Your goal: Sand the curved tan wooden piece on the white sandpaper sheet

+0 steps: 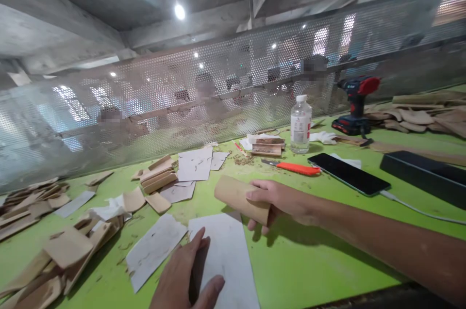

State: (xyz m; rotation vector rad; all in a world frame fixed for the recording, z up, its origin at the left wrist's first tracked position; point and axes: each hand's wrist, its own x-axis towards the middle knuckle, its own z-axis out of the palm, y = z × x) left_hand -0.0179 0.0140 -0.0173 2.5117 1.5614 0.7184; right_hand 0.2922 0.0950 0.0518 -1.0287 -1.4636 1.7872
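Note:
My right hand [264,202] is closed around a curved, tan piece of bamboo or bark [236,195], its thumb on top and its fingers underneath. That piece is held above the green table, tilted down to the right. Over a white sheet of paper [233,260] hovers my left hand [189,270], fingers and thumb apart, with nothing in it. Left of this sheet lies another white paper [156,246] sprinkled with brown shavings. An orange-handled utility knife [296,169] rests beyond my right hand.
Curved tan pieces [69,246] pile up on the left. A phone [349,173] with a white cable, a black box [425,173], a water bottle [300,124] and a cordless drill [355,105] stand or lie to the right. A perforated screen [218,90] runs behind, with people beyond it.

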